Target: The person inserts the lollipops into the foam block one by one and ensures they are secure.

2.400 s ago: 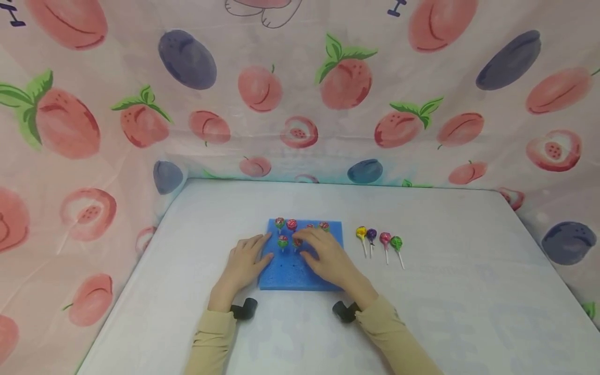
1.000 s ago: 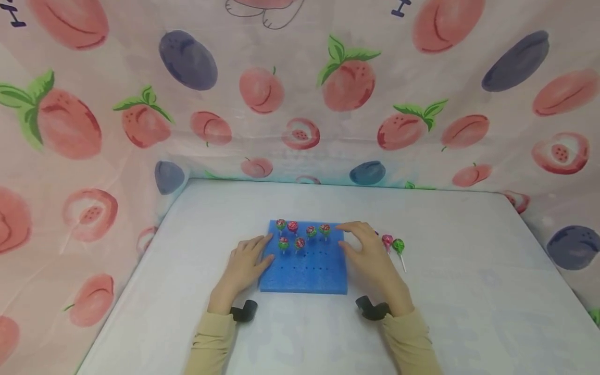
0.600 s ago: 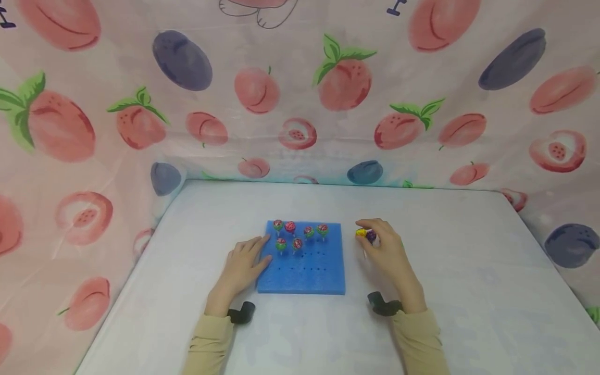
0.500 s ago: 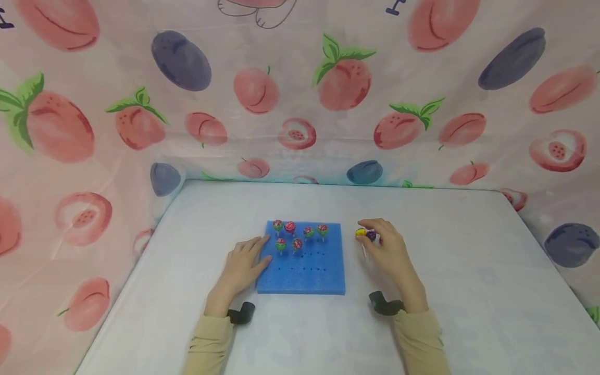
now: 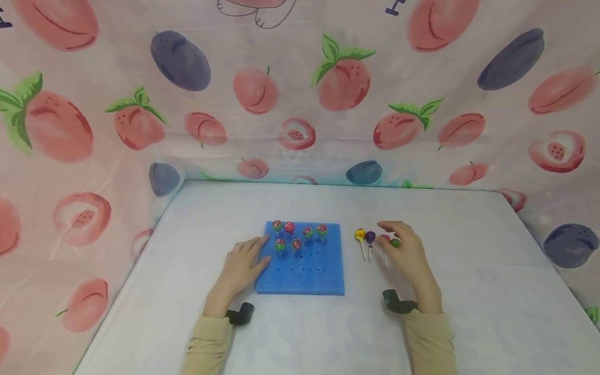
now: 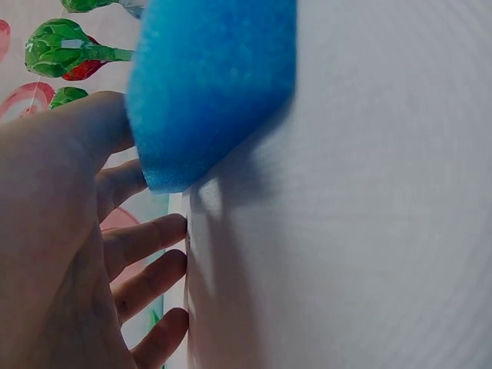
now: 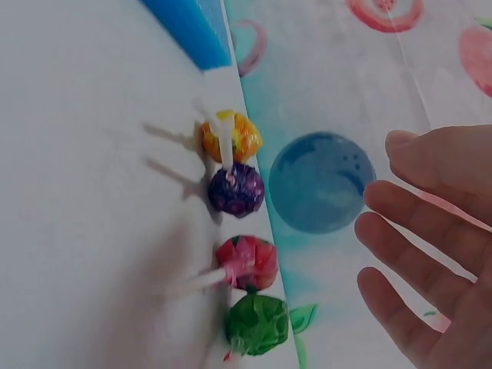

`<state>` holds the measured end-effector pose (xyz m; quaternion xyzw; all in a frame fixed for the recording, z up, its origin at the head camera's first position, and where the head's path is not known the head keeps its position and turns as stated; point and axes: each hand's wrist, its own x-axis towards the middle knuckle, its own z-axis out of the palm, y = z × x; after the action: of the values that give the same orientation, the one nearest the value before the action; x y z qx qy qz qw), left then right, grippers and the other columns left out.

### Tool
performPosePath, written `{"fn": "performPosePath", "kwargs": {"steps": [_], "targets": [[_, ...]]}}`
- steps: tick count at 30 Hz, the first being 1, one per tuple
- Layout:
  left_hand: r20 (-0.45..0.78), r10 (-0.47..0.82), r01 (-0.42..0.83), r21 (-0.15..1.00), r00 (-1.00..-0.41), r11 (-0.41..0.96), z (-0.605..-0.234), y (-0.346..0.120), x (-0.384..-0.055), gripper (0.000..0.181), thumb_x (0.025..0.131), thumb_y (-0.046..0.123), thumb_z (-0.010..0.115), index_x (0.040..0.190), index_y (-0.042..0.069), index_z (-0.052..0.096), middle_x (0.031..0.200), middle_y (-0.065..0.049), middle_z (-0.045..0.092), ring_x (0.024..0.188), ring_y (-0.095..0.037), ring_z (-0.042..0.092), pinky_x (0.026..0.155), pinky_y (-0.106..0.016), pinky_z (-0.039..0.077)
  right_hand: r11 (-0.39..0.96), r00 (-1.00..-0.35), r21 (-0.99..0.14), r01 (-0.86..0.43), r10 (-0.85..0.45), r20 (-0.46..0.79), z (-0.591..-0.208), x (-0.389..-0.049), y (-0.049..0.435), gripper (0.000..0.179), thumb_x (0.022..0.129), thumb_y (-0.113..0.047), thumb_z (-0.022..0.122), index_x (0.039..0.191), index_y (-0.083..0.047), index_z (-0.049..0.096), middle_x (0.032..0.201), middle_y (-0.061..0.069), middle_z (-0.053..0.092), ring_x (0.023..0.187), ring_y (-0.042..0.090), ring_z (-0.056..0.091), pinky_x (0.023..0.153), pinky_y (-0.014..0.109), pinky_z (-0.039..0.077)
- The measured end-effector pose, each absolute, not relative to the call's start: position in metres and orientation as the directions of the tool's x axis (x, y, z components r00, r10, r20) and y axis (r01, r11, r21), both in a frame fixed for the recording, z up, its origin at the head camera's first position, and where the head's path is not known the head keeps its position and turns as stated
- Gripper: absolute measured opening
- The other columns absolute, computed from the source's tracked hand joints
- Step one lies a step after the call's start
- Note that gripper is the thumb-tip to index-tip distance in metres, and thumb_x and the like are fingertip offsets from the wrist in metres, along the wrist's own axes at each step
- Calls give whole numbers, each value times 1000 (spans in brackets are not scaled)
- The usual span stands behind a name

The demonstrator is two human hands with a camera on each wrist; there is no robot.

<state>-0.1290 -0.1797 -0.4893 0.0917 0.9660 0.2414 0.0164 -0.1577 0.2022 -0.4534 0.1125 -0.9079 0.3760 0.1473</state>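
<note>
My left hand (image 5: pixel 240 265) rests at the left edge of a blue foam board (image 5: pixel 300 281), fingers spread; the left wrist view shows thumb and fingers at the board's corner (image 6: pixel 215 92). Several wrapped lollipops stand upright in its back rows, among them a red one (image 5: pixel 289 227) and a green-and-red one (image 5: pixel 279 244). My right hand (image 5: pixel 409 252) hovers over the pink lollipop (image 7: pixel 250 263) and green lollipop (image 7: pixel 257 324), partly hiding them in the head view. Its fingers are apart and hold nothing. A yellow lollipop (image 5: pixel 360 234) and a purple lollipop (image 5: pixel 370 237) lie just left of it.
Rows of small holes (image 5: pixel 311 269) run across the front half of the board. The white table (image 5: pixel 300 338) backs onto a fruit-print cloth (image 5: pixel 262 135), which also rises at both sides. Each wrist carries a black camera mount, such as the right one (image 5: pixel 396 302).
My right hand has left the board and moved right, passing over the yellow and purple lollipops to the pink and green ones. My left hand has stayed at the board's edge.
</note>
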Motion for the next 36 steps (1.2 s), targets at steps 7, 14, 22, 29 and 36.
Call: {"fn": "performPosePath", "kwargs": {"steps": [7, 14, 22, 29, 36], "targets": [[20, 185, 173, 463, -983, 869, -490, -180, -129, 57, 98, 42, 50, 149, 20, 37, 150, -11, 42, 135, -33, 38, 108, -57, 32, 701, -956, -669, -248, -66, 285, -457, -157, 213, 33, 87, -5, 68, 119, 1, 61, 116, 22, 63, 109, 38, 56, 96, 55, 46], [18, 184, 171, 467, -983, 868, -491, -180, -129, 57, 98, 42, 50, 149, 21, 37, 150, -11, 42, 135, -33, 38, 108, -57, 32, 709, -967, -674, -208, -45, 250, -465, -158, 222, 32, 90, -6, 65, 121, 0, 60, 119, 22, 62, 111, 37, 55, 95, 55, 45], [19, 186, 173, 469, -982, 866, -489, -179, -129, 57, 98, 42, 50, 149, 20, 37, 150, -12, 43, 134, -34, 38, 108, -58, 32, 716, -985, -683, -145, -39, 169, -470, -157, 232, 36, 91, -8, 63, 125, 1, 56, 125, 24, 58, 114, 40, 53, 96, 56, 43], [26, 185, 176, 465, -982, 868, -489, -179, -129, 57, 98, 42, 50, 149, 20, 37, 149, -12, 43, 134, -33, 38, 108, -57, 33, 741, -994, -662, -108, -61, 93, -473, -157, 236, 41, 91, -9, 62, 130, 3, 51, 128, 28, 54, 116, 43, 53, 97, 57, 44], [24, 184, 174, 465, -983, 868, -490, -180, -129, 57, 98, 42, 50, 149, 20, 37, 149, -12, 43, 135, -34, 38, 109, -57, 32, 776, -999, -629, -47, -44, 22, -477, -159, 237, 43, 93, -14, 60, 132, 2, 49, 126, 28, 56, 116, 43, 54, 98, 57, 45]]}}
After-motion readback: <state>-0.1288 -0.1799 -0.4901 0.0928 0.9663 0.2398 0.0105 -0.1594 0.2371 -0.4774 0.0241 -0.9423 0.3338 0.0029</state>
